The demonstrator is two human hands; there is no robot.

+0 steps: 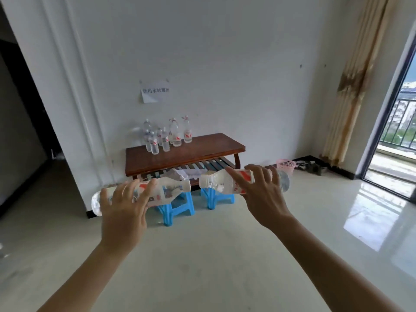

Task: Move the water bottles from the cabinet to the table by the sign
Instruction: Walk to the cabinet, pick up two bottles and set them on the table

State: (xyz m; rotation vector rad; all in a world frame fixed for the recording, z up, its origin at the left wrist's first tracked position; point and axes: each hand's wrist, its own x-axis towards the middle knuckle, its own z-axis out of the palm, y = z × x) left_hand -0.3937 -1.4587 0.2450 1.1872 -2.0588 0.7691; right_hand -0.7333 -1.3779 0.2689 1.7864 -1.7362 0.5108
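My left hand (125,212) grips a large clear water bottle (166,191) with a red and white label, held sideways with its white cap pointing right. My right hand (261,194) grips a second, similar bottle (219,182), also sideways, cap pointing left, so the two caps almost meet. Ahead stands a dark wooden table (202,152) against the white wall. A paper sign (154,92) hangs on the wall above it. Several water bottles (166,136), small and large, stand upright at the table's back left. The cabinet is out of view.
Two blue plastic stools (177,210) stand on the glossy floor in front of the table. A pink basket (286,166) and shoes (313,167) lie to the right by a stained curtain (346,82). A balcony door (396,131) is at far right, a dark doorway (24,131) at left.
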